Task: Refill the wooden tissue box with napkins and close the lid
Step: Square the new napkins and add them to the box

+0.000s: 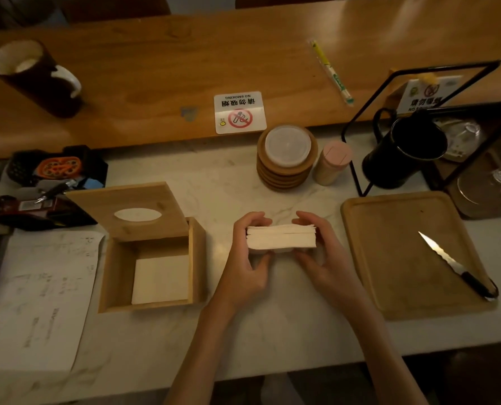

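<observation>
A wooden tissue box (115, 276) stands on the white counter left of centre. Its lid (132, 213), with an oval slot, is tipped up and back. A few white napkins (161, 279) lie flat on the box floor. To the right of the box, both hands hold a thick stack of white napkins (281, 236) just above the counter. My left hand (248, 258) grips the stack's left end and my right hand (322, 255) grips its right end, fingers curled over the top.
A wooden tray (389, 287) with a serrated knife (453, 263) lies to the right. Behind the hands stand stacked wooden coasters (284, 173), a toothpick holder (332, 166) and a black pitcher (404, 153). Papers (39, 302) lie left of the box.
</observation>
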`<state>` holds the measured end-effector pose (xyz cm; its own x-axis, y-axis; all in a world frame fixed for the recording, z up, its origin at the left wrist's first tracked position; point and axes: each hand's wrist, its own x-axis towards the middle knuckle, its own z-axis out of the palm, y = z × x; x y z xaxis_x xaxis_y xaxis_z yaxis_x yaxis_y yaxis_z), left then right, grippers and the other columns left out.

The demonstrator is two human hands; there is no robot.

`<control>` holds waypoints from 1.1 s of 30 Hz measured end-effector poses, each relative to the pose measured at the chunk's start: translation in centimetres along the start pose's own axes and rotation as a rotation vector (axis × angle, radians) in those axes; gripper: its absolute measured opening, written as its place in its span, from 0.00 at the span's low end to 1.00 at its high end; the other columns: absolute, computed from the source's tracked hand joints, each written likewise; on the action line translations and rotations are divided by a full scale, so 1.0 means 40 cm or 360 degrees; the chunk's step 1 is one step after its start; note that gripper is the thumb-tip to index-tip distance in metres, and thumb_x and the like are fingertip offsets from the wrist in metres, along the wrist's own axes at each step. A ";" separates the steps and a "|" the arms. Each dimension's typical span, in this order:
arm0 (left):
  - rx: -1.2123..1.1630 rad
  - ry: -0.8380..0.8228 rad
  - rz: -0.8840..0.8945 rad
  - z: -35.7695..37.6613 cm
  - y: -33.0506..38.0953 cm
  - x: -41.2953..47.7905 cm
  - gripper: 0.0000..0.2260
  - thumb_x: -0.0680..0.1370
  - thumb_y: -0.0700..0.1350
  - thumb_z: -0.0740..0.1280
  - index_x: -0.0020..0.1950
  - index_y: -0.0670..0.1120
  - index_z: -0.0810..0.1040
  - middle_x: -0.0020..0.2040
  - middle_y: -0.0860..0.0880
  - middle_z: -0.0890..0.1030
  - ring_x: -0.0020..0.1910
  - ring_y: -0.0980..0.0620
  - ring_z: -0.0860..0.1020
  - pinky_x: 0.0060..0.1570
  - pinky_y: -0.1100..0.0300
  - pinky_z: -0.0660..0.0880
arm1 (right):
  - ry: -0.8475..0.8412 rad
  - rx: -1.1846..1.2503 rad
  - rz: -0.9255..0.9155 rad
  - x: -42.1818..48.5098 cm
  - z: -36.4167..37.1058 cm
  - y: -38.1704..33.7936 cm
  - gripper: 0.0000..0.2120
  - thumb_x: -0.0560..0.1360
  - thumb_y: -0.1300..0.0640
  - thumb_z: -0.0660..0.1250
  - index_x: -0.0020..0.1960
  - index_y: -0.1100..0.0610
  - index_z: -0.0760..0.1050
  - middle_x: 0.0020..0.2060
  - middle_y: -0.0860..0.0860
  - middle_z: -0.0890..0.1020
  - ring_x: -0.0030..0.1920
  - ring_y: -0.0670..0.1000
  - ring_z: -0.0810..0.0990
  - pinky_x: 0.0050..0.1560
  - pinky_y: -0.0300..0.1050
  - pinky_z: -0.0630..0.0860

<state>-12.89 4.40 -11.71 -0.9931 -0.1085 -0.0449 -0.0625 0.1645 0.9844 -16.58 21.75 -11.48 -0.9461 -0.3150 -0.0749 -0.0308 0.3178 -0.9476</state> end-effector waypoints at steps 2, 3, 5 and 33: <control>0.0008 -0.0012 -0.0002 -0.001 -0.006 0.000 0.29 0.74 0.30 0.69 0.71 0.48 0.64 0.64 0.52 0.74 0.69 0.52 0.71 0.69 0.55 0.71 | -0.0041 0.0017 0.0034 -0.004 -0.006 0.004 0.30 0.76 0.66 0.68 0.74 0.52 0.64 0.64 0.47 0.75 0.66 0.43 0.73 0.65 0.37 0.73; 0.0004 -0.0008 0.0010 0.001 -0.006 0.001 0.29 0.75 0.30 0.69 0.71 0.48 0.64 0.65 0.52 0.74 0.69 0.52 0.71 0.69 0.57 0.71 | -0.0049 0.0023 0.0031 -0.005 -0.006 0.004 0.30 0.76 0.66 0.68 0.75 0.51 0.63 0.65 0.46 0.75 0.67 0.42 0.73 0.65 0.36 0.72; -0.0016 -0.0018 0.0005 0.008 -0.009 -0.006 0.28 0.76 0.31 0.69 0.71 0.49 0.64 0.65 0.54 0.75 0.69 0.53 0.72 0.67 0.59 0.71 | -0.0049 0.0014 0.0042 -0.015 0.002 0.006 0.30 0.77 0.64 0.68 0.75 0.49 0.63 0.66 0.43 0.74 0.68 0.40 0.71 0.65 0.34 0.71; -0.0054 -0.0129 -0.0613 -0.263 0.328 -0.359 0.17 0.76 0.45 0.72 0.63 0.50 0.74 0.60 0.50 0.79 0.59 0.52 0.79 0.55 0.52 0.82 | -0.1148 -0.0347 0.0253 -0.156 0.000 -0.395 0.16 0.74 0.51 0.72 0.59 0.51 0.74 0.53 0.49 0.80 0.50 0.48 0.82 0.50 0.45 0.82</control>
<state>1.61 -2.18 3.66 -0.9024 -0.0780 -0.4239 -0.4299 0.0943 0.8979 -10.18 18.68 3.98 -0.5022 -0.7322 -0.4601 -0.0455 0.5537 -0.8315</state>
